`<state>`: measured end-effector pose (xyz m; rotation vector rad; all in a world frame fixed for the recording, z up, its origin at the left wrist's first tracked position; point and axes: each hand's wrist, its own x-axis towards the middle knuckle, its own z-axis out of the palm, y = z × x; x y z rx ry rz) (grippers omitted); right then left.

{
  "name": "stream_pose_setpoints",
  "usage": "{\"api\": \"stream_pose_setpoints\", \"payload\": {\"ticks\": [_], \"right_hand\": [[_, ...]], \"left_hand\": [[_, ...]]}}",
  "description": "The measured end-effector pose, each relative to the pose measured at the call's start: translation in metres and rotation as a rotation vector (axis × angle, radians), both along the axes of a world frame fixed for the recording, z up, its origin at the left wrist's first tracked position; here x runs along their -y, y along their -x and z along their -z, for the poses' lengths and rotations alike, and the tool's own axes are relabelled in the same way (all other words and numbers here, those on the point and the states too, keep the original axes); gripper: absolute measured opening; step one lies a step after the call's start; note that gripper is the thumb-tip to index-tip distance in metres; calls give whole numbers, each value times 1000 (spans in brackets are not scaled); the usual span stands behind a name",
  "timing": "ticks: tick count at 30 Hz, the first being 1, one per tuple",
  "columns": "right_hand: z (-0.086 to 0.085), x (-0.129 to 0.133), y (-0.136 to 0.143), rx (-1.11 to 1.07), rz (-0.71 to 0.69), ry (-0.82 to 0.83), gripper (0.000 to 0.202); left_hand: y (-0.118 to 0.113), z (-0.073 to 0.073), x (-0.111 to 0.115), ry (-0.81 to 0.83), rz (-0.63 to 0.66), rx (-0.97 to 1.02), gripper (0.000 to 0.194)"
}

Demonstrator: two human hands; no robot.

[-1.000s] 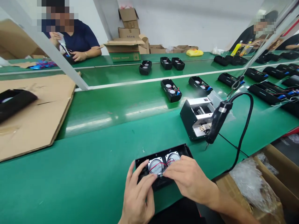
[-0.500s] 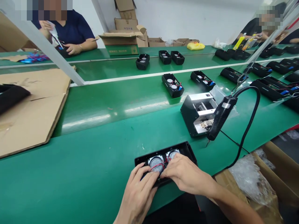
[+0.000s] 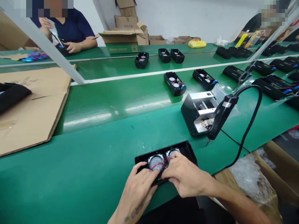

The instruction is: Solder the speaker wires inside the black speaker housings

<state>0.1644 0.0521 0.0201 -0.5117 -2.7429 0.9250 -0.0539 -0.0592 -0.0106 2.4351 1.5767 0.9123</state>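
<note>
On the green bench in front of me lies an open black speaker housing (image 3: 190,152), with two round speaker drivers (image 3: 156,162) and red wires inside. My left hand (image 3: 140,185) is curled over the housing's near left side, its thumb along the edge and its fingertips down inside by the left driver. My right hand (image 3: 187,174) reaches in from the right, its fingers pinched together low between the drivers, near the red wires. Whatever those fingertips pinch is hidden. A strip of green shows under the hands, too small to name.
A black electric screwdriver (image 3: 223,116) hangs tip down beside a screw feeder (image 3: 198,113). Several open housings (image 3: 175,84) stand on the belt. Cardboard (image 3: 35,118) lies at left; a carton with clear plastic bags (image 3: 252,180) stands at lower right. A co-worker (image 3: 67,31) sits across.
My left hand's fingers have shifted slightly inside the housing, and my right hand has dipped a little. Housings on the nearer belt have slid slightly right.
</note>
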Motion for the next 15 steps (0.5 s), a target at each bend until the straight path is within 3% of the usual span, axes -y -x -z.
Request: {"api": "stream_pose_setpoints", "payload": {"ticks": [5,8,10,15], "right_hand": [[-23,-18,12,136,-14,8,30],[-39,-33,24,244,-34,-79,44],[-47,-46,32,286,-41,-36,48],[-51,-71,46,241,-34,183,36]], "left_hand": [[19,-18,-34,349,34,48,12],[32,-35,-64,644,-28,186,26],[40,-44,-81,785,-29,257,38],[49,-53,-103,842,-31,214,58]]}}
